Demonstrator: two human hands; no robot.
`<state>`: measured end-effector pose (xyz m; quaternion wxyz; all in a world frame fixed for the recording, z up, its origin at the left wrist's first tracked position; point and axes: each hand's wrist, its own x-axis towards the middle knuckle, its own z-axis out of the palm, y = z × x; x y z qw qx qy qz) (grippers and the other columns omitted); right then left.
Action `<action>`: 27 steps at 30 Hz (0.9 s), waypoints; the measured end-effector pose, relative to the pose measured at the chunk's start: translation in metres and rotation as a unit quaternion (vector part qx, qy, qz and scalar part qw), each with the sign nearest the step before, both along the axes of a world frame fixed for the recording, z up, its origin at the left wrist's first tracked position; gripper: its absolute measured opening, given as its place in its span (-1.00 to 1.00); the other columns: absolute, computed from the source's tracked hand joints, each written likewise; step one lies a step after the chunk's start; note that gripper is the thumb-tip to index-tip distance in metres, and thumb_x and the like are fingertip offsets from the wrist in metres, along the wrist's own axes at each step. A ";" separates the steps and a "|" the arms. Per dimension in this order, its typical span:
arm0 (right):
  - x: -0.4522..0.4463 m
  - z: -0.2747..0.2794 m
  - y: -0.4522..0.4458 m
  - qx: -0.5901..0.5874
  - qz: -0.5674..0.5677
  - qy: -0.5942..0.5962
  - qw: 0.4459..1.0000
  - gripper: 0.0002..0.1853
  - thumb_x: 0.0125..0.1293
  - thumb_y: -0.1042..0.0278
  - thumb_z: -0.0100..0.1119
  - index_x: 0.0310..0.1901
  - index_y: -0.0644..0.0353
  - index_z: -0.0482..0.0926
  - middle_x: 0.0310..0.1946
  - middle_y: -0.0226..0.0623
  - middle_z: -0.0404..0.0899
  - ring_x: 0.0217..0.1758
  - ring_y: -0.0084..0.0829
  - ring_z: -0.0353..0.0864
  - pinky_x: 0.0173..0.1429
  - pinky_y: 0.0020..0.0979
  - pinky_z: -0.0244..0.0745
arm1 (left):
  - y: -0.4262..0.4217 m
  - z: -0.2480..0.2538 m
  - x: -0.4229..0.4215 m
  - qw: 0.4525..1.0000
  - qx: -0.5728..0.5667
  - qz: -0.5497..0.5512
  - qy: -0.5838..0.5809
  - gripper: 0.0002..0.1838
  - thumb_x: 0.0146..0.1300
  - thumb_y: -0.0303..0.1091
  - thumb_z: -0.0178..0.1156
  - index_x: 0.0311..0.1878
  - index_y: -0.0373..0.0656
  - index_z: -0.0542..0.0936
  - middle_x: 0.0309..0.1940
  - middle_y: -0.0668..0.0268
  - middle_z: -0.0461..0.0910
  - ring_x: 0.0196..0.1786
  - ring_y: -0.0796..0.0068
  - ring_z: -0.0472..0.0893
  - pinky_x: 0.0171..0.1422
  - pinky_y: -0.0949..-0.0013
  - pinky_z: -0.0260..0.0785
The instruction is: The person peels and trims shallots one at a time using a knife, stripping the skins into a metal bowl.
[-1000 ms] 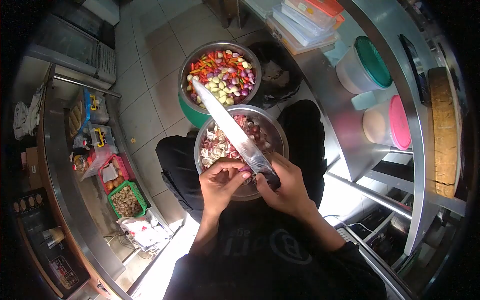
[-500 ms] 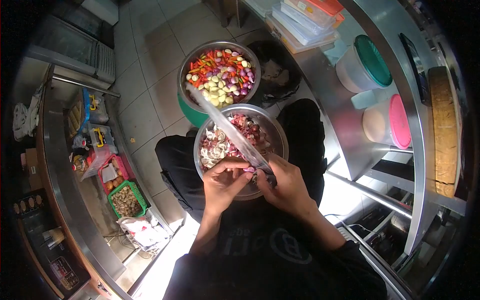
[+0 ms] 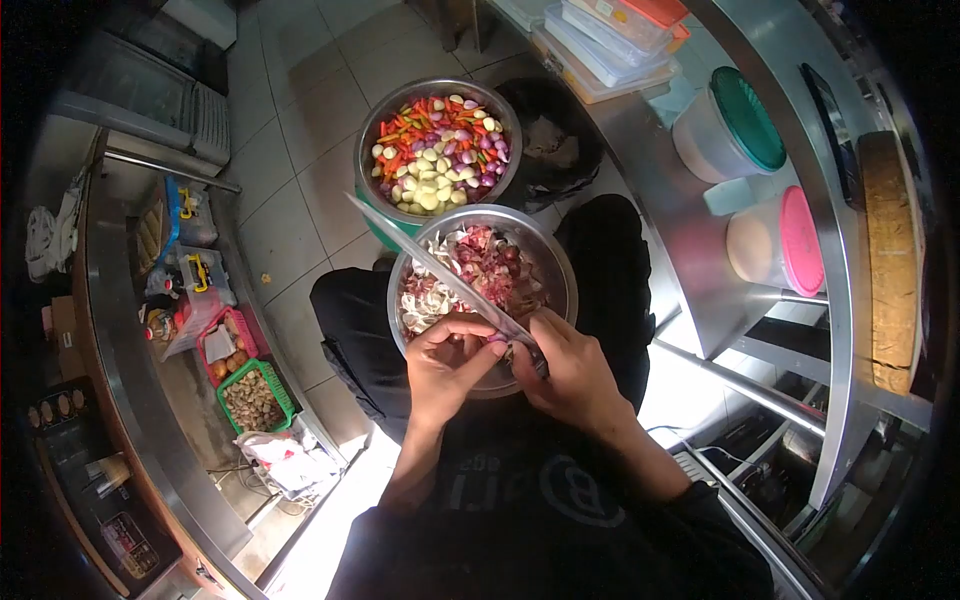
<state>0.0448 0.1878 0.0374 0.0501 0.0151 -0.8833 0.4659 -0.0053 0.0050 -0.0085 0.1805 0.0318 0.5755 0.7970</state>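
- Head view, nearest you: your left hand (image 3: 445, 360) is pinching a small purple shallot (image 3: 497, 339) beside the heel of the knife (image 3: 432, 263); your right hand (image 3: 580, 375) is grasping the handle end. Your fingertips are crowding the blade, so a slip on slick skin could cut a thumb or finger.
- Between your legs, the nearer bowl (image 3: 559, 279) is sitting beneath both hands and holding pale and reddish peelings (image 3: 428, 300). A shift of your knees could be enough to tilt it; a loose pinch could let the shallot drop among the scraps.
- Beyond it, the long blade is slanting outward, its tip pointing past the farther bowl (image 3: 365, 152), where chillies (image 3: 396, 128), shallots and pale cloves (image 3: 428, 185) are lying. A wide wrist swing could knock that rim. Which way the cutting edge is facing, you cannot tell.
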 end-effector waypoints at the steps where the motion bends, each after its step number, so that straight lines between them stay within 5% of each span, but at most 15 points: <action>1: 0.001 -0.003 0.001 0.001 -0.003 -0.001 1.000 -0.73 0.38 0.47 0.32 0.00 0.28 0.44 -0.20 0.02 0.58 -0.22 0.22 0.70 -0.26 0.07 0.60 | -0.002 -0.002 0.000 1.000 -0.011 -0.011 0.009 -0.71 0.26 -0.78 0.48 0.03 -0.35 0.77 -0.11 0.34 0.76 -0.18 0.72 0.55 -0.04 0.56 0.39; 17: 0.001 -0.007 0.006 -0.082 -0.119 -0.056 0.988 -0.85 0.38 0.45 0.35 -0.10 0.32 0.64 -0.23 0.06 0.71 -0.18 0.12 0.77 -0.09 -0.11 0.64 | -0.009 -0.004 -0.030 0.998 0.038 0.018 -0.050 -0.77 0.35 -0.74 0.40 0.03 -0.31 0.76 -0.10 0.27 0.79 -0.06 0.58 0.70 0.10 0.49 0.51; 23: 0.003 -0.005 0.006 -0.099 -0.132 -0.092 0.982 -0.78 0.37 0.46 0.37 -0.01 0.34 0.68 -0.23 0.04 0.76 -0.18 0.01 0.83 -0.09 -0.16 0.67 | -0.005 -0.026 -0.142 0.987 -0.117 0.062 -0.086 -0.79 0.53 -0.35 0.38 0.01 -0.33 0.79 -0.14 0.37 0.77 -0.09 0.64 0.63 0.10 0.51 0.46; 27: 0.004 -0.005 0.009 -0.089 -0.133 -0.083 0.984 -0.77 0.33 0.44 0.43 -0.04 0.36 0.72 -0.23 0.03 0.80 -0.17 -0.05 0.87 -0.07 -0.19 0.70 | -0.012 -0.034 -0.149 0.986 0.025 0.060 -0.152 -0.64 0.62 -0.28 0.20 0.20 -0.42 0.67 0.03 0.15 0.77 -0.03 0.46 0.68 0.20 0.40 0.53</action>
